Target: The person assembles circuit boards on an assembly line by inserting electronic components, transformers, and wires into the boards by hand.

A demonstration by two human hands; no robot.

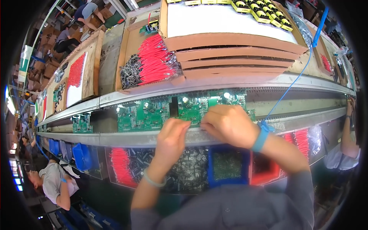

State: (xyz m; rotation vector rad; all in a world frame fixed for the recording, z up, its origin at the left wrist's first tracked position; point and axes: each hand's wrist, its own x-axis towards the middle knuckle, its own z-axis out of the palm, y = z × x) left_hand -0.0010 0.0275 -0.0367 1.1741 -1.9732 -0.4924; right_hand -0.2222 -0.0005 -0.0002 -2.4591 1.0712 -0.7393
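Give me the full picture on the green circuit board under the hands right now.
The green circuit board lies flat in the conveyor track between two grey metal rails, beside a matching board on its left. It is rectangular, with white markings, small mounted parts and bright glare spots on top. The right hand covers its near right edge, fingers bent onto it; the left hand reaches its near edge with pinched fingertips. Whether either hand holds a part cannot be told.

bare forearms, a blue strap on a coiled cord at the right wrist, a pale band at the left.
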